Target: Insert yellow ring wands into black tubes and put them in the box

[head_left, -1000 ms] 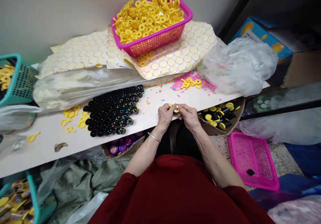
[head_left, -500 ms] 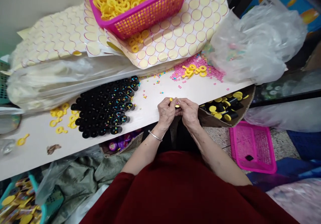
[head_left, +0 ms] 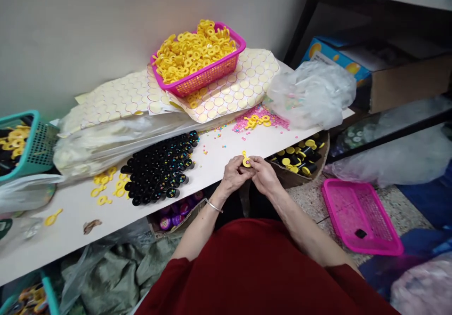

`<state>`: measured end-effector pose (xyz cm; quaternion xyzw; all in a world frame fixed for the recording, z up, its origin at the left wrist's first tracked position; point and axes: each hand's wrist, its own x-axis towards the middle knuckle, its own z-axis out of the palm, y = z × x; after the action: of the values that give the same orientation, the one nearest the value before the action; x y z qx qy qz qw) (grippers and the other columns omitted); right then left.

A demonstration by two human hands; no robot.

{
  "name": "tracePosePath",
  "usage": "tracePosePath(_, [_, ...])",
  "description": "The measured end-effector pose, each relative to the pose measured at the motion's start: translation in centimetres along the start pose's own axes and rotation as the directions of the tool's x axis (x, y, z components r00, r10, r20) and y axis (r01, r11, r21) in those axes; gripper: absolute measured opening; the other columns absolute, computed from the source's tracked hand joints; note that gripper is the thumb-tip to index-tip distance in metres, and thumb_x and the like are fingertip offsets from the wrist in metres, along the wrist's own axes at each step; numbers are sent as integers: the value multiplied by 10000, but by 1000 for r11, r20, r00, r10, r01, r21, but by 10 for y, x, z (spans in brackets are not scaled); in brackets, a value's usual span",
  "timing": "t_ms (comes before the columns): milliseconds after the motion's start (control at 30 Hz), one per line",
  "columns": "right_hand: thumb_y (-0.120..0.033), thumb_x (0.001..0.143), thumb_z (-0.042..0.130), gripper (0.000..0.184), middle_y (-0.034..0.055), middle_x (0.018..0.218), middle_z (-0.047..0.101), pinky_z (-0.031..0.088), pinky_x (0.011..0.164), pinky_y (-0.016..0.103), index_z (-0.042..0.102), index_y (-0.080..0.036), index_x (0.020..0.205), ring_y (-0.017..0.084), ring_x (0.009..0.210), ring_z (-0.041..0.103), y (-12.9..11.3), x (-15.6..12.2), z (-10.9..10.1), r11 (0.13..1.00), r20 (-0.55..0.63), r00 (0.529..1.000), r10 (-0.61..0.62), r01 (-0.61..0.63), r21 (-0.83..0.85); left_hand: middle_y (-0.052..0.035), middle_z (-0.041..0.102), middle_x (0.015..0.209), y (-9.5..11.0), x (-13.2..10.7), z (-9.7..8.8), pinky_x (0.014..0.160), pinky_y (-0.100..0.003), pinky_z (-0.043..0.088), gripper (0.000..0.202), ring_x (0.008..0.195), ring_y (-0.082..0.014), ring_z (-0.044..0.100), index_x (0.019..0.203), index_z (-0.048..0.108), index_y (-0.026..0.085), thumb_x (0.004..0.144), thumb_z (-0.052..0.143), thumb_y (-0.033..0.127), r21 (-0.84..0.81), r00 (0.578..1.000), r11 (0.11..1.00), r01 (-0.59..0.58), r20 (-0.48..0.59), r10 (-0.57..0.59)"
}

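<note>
"2 bare hands: what does each grip have?"

"The left hand [head_left: 233,173] and the right hand [head_left: 265,174] both pinch 1 small yellow plastic ring piece [head_left: 246,161] with a stubby tab, its pinkish centre facing up."

"Where is it?"

"Between the fingertips, at the near edge of the long white counter [head_left: 210,164], tab pointing away from the body."

"And around it?"

"To the left, upright black plastic cups [head_left: 155,176] stand packed together, some containing coloured beads. Beyond the hands, tiny pink beads [head_left: 280,122] lie scattered. Farther back, a bright pink plastic basket [head_left: 210,76] brims with more yellow pieces [head_left: 192,53]."
</note>
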<state>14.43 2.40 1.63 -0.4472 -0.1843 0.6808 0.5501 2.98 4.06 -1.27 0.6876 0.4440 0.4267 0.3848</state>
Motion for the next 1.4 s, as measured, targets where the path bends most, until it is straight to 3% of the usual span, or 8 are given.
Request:
tracePosePath(167, [-401,686,694,289,-20,761,620,538,502,282,564,-192,837,119,578,603,-10,-29,-18,994,71,992,107,-109,23,-33,628,793,16,-13,1,781,-332,453,281,792,-164,520,822,684,209,683,733,448,44,999,998,-44,28,43])
tracePosePath(300, [-478,679,703,348,-25,583,560,368,340,177,551,-167,715,73,427,489,-13,-32,-33,990,12,991,136,-135,-48,-59,623,889,24,-18,-3,871,-373,452,406,943,-191,524,915,701,203,655,733,513,-183,970,978,-99,204,136])
tracePosePath(433, [-484,639,742,377,-26,599,569,402,380,173,582,-160,747,67,467,502,-19,-32,-44,961,168,950,261,-241,-132,-73,628,898,26,-21,-8,975,-426,405,406,1093,-235,493,910,713,192,652,739,505,-255,928,965,-60,341,148])
tracePosePath(600, [-325,548,814,348,-18,642,607,474,489,196,589,-139,738,81,555,562,-27,-31,-58,907,304,881,363,-258,-333,-72,629,900,26,-27,-8,1011,-448,378,400,1129,-249,482,952,709,200,684,716,496,-181,880,983,-25,462,107])
tracePosePath(833, [-180,475,813,390,-26,684,626,468,570,217,609,-128,803,82,597,564,-30,-23,-70,859,381,836,395,-188,-477,-65,649,833,31,-26,0,1029,-446,361,322,1121,-254,463,906,702,186,727,692,454,-87,824,983,-162,536,183])
tracePosePath(1033, [-216,504,790,381,-38,694,606,431,581,213,642,-111,840,73,612,525,-29,-21,-74,852,495,762,418,-141,-504,-61,662,851,32,-29,2,1044,-481,350,281,1165,-272,439,921,684,198,743,686,416,20,829,974,-225,529,180])
tracePosePath(1267, [-204,506,774,402,-13,758,633,431,595,199,661,-110,881,83,664,547,-28,-28,-82,920,510,810,290,-89,-382,-47,669,833,34,-20,24,1045,-494,363,244,1018,-228,546,880,671,194,763,673,407,-36,807,932,-359,490,330])
tracePosePath(1400, [-241,512,784,422,9,798,657,510,648,283,647,-148,900,135,690,615,-41,-20,-108,958,347,929,133,-31,-284,-102,646,1020,33,-6,40,970,-484,437,464,1064,-243,533,1040,642,184,702,701,496,-26,856,893,-449,273,439])
